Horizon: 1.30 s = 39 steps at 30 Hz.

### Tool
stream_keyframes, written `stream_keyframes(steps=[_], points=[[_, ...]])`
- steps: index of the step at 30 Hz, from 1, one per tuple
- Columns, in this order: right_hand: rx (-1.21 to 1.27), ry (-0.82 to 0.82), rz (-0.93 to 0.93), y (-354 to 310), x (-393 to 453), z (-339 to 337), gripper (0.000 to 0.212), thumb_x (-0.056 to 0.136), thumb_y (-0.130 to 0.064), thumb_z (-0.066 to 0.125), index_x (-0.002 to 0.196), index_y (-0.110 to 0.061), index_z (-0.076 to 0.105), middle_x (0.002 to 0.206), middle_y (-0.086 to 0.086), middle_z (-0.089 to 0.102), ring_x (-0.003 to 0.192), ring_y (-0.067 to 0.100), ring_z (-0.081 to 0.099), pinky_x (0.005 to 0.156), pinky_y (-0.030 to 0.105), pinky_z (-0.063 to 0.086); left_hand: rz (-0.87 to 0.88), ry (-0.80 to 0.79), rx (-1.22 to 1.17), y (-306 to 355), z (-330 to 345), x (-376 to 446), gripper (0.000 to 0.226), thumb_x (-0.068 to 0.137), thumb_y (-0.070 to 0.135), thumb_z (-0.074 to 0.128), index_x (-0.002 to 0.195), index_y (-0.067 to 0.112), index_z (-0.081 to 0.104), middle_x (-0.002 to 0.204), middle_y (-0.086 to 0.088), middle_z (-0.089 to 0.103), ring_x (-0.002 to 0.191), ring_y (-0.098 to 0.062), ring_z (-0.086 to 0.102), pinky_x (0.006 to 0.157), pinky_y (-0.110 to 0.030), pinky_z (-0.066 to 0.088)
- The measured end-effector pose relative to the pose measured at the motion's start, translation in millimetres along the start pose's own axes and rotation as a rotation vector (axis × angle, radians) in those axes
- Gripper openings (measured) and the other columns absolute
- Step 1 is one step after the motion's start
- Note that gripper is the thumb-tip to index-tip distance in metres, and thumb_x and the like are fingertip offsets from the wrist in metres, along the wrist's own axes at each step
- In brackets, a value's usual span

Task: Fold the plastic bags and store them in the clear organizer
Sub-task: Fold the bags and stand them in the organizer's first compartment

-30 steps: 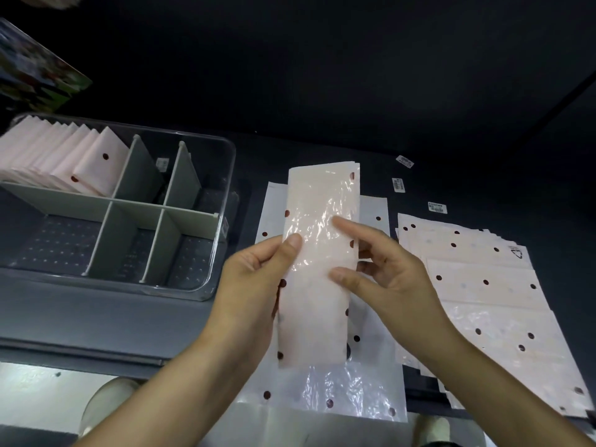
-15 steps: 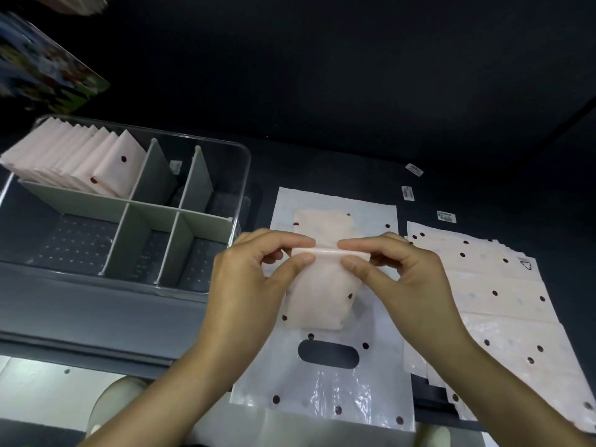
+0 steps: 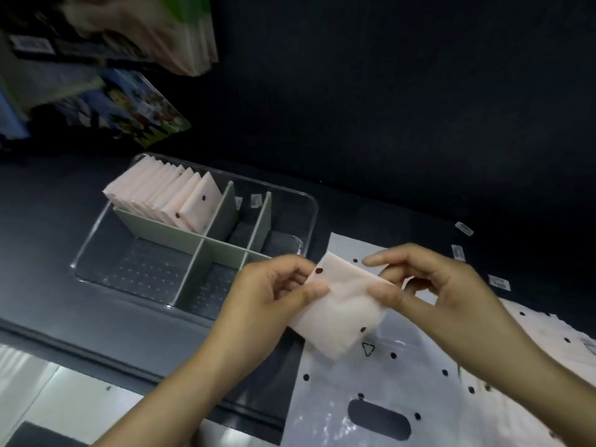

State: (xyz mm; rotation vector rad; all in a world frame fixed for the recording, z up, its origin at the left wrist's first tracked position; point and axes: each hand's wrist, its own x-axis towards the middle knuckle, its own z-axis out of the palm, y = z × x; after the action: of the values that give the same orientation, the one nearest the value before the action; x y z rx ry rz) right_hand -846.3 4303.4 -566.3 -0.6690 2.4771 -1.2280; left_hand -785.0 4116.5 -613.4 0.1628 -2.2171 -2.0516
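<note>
A small folded pink plastic bag with dark dots is held above the table between both hands. My left hand pinches its left edge with thumb and fingers. My right hand pinches its right edge. The clear organizer with grey dividers sits to the left; its back left compartment holds a row of several folded pink bags. A flat unfolded bag with a handle cut-out lies under the hands.
More flat dotted bags are spread at the right. Small white labels lie on the dark table. Colourful packages hang at the upper left. The table's front edge runs below the organizer.
The long strip of bag was folded down into a small square. Both hands with the bag have shifted left toward the organizer, and the view has swung so the organizer sits more central.
</note>
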Motion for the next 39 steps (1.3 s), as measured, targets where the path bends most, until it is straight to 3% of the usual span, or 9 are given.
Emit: stream_keyframes(steps=[5, 7, 10, 13, 19, 27, 31, 35, 39], points=[[-0.155, -0.253, -0.089, -47, 37, 8, 0.005, 0.078, -0.037, 0.063, 0.081, -0.034, 0.066, 0.073, -0.016, 0.071, 0.071, 0.000, 0.066, 0.066, 0.018, 0.052, 0.120, 0.160, 0.037, 1, -30, 5, 0.012, 0.081, 0.030, 0.067, 0.092, 0.036, 0.068, 0.092, 0.015, 0.068, 0.084, 0.000, 0.062, 0.068, -0.013, 0.048], [-0.103, -0.234, -0.078, -60, 56, 16, 0.004, 0.082, -0.026, 0.065, 0.079, -0.024, 0.065, 0.069, -0.008, 0.072, 0.064, 0.003, 0.067, 0.057, 0.016, 0.051, 0.163, 0.366, 0.370, -12, -50, 9, 0.024, 0.083, 0.051, 0.054, 0.104, 0.041, 0.062, 0.106, 0.024, 0.057, 0.099, 0.003, 0.051, 0.079, -0.013, 0.042], [0.129, -0.149, 0.029, -73, 86, 30, 0.007, 0.086, -0.013, 0.064, 0.083, -0.008, 0.060, 0.069, 0.002, 0.073, 0.060, 0.011, 0.069, 0.050, 0.014, 0.050, 0.122, 0.574, 0.896, -34, -87, 15, 0.037, 0.088, 0.046, 0.048, 0.114, 0.026, 0.063, 0.119, 0.004, 0.051, 0.110, -0.016, 0.036, 0.088, -0.036, 0.032], [0.308, -0.118, 0.110, -83, 113, 51, 0.007, 0.088, -0.008, 0.062, 0.087, -0.003, 0.056, 0.068, 0.007, 0.072, 0.058, 0.014, 0.070, 0.048, 0.015, 0.051, 0.042, 0.541, 1.048, -51, -105, 20, 0.037, 0.086, 0.037, 0.051, 0.115, 0.019, 0.065, 0.123, -0.010, 0.053, 0.113, -0.032, 0.037, 0.087, -0.048, 0.035], [0.352, -0.045, 0.197, -89, 154, 93, 0.004, 0.090, -0.004, 0.055, 0.091, -0.003, 0.052, 0.084, 0.013, 0.067, 0.056, 0.015, 0.070, 0.048, 0.017, 0.054, 0.075, 0.593, 0.985, -65, -116, 20, 0.044, 0.087, 0.030, 0.060, 0.128, 0.014, 0.057, 0.127, -0.006, 0.055, 0.107, -0.023, 0.030, 0.083, -0.043, 0.033], [0.038, 0.106, 0.097, -95, 168, 133, 0.018, 0.083, -0.010, 0.056, 0.068, -0.014, 0.046, 0.070, 0.009, 0.065, 0.046, 0.020, 0.066, 0.043, 0.025, 0.053, 0.127, 0.517, 1.016, -62, -114, 15, 0.047, 0.088, 0.035, 0.053, 0.130, 0.015, 0.055, 0.128, -0.004, 0.053, 0.107, -0.023, 0.032, 0.084, -0.042, 0.035], [-0.204, -0.031, 0.105, -98, 179, 158, 0.020, 0.086, -0.027, 0.054, 0.073, -0.012, 0.055, 0.079, 0.012, 0.069, 0.072, 0.032, 0.069, 0.065, 0.037, 0.058, 0.141, 0.520, 0.982, -63, -113, 13, 0.042, 0.088, 0.033, 0.056, 0.128, 0.019, 0.055, 0.130, -0.003, 0.049, 0.109, -0.024, 0.034, 0.086, -0.040, 0.031], [-0.122, -0.184, 0.248, -87, 187, 162, 0.051, 0.089, -0.050, 0.052, 0.097, -0.002, 0.067, 0.094, 0.019, 0.070, 0.090, 0.033, 0.068, 0.086, 0.044, 0.054, 0.178, 0.593, 0.895, -62, -115, 11, 0.037, 0.087, 0.028, 0.061, 0.123, 0.020, 0.055, 0.122, -0.002, 0.051, 0.110, -0.022, 0.038, 0.086, -0.036, 0.030], [-0.057, -0.160, 0.195, -78, 181, 158, 0.044, 0.088, -0.046, 0.059, 0.075, -0.004, 0.067, 0.063, 0.011, 0.070, 0.052, 0.016, 0.065, 0.068, 0.033, 0.059, 0.210, 0.612, 0.832, -59, -111, 9, 0.035, 0.091, 0.033, 0.049, 0.123, 0.019, 0.054, 0.115, -0.001, 0.051, 0.107, -0.018, 0.039, 0.085, -0.031, 0.029]])
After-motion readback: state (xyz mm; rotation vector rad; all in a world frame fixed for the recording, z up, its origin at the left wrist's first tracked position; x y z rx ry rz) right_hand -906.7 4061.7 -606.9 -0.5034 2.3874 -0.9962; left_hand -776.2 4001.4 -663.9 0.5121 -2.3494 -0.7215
